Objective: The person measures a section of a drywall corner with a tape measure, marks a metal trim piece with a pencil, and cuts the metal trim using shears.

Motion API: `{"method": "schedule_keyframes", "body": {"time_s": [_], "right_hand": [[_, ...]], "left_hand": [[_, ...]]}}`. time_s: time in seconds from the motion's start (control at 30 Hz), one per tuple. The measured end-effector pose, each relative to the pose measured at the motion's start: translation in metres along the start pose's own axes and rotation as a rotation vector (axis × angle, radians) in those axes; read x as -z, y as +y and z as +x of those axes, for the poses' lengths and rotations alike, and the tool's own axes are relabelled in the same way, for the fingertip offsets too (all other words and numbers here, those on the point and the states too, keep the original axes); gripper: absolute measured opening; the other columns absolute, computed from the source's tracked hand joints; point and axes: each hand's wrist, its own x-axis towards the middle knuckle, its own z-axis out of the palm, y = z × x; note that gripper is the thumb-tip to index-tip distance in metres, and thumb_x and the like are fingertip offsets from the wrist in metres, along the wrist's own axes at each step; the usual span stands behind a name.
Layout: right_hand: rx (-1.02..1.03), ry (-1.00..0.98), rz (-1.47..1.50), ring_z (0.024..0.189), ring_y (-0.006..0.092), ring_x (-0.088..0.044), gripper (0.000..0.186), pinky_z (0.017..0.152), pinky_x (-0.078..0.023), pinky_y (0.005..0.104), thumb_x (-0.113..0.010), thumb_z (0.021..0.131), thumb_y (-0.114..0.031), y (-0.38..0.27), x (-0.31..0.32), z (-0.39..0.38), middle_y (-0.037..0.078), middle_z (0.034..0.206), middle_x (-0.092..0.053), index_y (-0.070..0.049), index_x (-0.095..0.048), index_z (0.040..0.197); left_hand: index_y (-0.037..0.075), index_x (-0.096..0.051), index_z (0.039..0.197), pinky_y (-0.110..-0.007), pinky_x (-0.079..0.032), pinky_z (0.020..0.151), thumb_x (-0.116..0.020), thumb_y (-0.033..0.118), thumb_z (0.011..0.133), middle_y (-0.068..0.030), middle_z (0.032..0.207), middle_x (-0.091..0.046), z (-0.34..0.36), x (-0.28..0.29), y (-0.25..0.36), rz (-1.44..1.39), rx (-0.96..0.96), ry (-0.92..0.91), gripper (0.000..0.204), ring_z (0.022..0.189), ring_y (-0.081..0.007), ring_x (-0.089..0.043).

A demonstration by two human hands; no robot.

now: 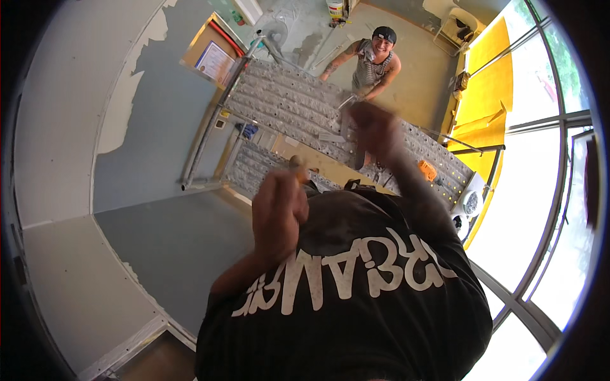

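My left hand (279, 206) is raised in front of my chest, its fingers closed. A small tan, rounded thing (297, 162) shows at the top of that fist; I cannot make out its kind. Farther forward and to the right, my right hand (376, 132) is raised above the scaffold platform. It is blurred by motion, with the fingers curled in. Beside it shows a pale, flat piece (344, 127); whether the hand holds it is unclear. Below both hands lie the scaffold's perforated metal planks (279, 92).
A co-worker (372, 66) stands on the floor beyond the scaffold, looking up. An orange power tool (427, 169) and white round lamps (471, 202) are on the right. Scaffold rails (210, 136) rise at left. A fan (273, 32) stands behind; framed windows (540, 165) line the right.
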Motion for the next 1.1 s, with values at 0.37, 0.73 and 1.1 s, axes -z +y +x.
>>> {"method": "schedule_keyframes", "body": {"time_s": [0.37, 0.73, 1.1], "right_hand": [[0.113, -0.197, 0.093, 0.061, 0.0261, -0.064, 0.037, 0.057, -0.05, 0.038, -0.077, 0.086, -0.019, -0.082, -0.002, -0.001, 0.011, 0.075, -0.065, -0.005, -0.07, 0.12], [0.189, -0.203, 0.119, 0.056, 0.0241, -0.062, 0.037, 0.051, -0.047, 0.0366, -0.078, 0.082, -0.017, -0.088, -0.008, 0.003, 0.01, 0.069, -0.062, -0.003, -0.071, 0.116], [0.021, -0.095, 0.108, 0.064, 0.0245, -0.066, 0.03, 0.061, -0.053, 0.0339, -0.074, 0.09, -0.022, -0.047, 0.011, 0.022, 0.015, 0.083, -0.07, -0.004, -0.072, 0.115]], "left_hand": [[0.008, -0.056, 0.108, -0.022, -0.026, 0.045, -0.05, 0.022, 0.106, 0.005, 0.069, -0.041, 0.037, 0.01, 0.009, -0.121, 0.068, -0.032, 0.015, 0.051, -0.0037, -0.029], [0.007, -0.053, 0.106, -0.021, -0.029, 0.047, -0.052, 0.017, 0.105, 0.0047, 0.072, -0.044, 0.037, 0.003, 0.001, -0.037, -0.072, -0.05, 0.011, 0.056, -0.0031, -0.035], [0.004, -0.058, 0.107, -0.022, -0.028, 0.046, -0.051, 0.022, 0.106, 0.0036, 0.069, -0.043, 0.032, 0.016, 0.005, -0.054, -0.001, 0.072, 0.019, 0.052, -0.0043, -0.032]]}}
